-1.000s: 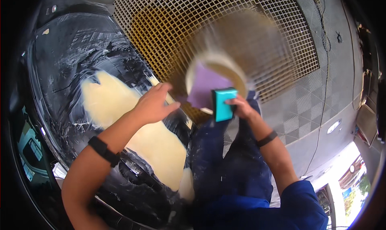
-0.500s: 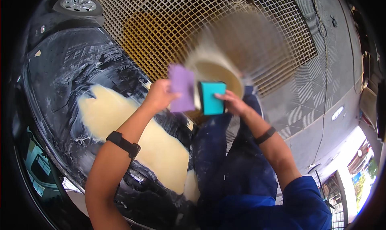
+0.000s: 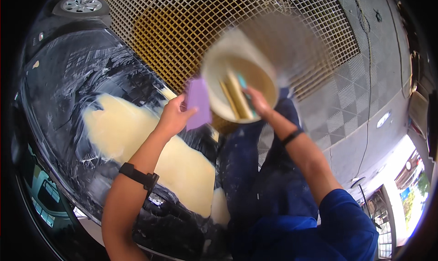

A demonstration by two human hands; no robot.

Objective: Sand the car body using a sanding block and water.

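A flat, rectangular purple sheet that looks like sandpaper is pinched between the thumb and fingers of my left hand, over the car panel's edge. My right hand reaches inside a pale bucket and grips a sanding block, whose teal edge shows beside my fingers. Next to it is a blurred tan, slab-like shape; I cannot tell whether it is the block's other face or a reflection. At left, a large cream filler patch covers part of the black car panel, which is smeared with whitish residue.
A car wheel is at the far left. Beyond the bucket lies a floor grating, partly behind a large blurred round shape. Grey patterned floor with a cable runs along the right. My legs stand close to the panel.
My right hand has lowered and turned the teal block into the bucket, so its broad face no longer shows. My left hand has shifted slightly left and down with the purple sheet.
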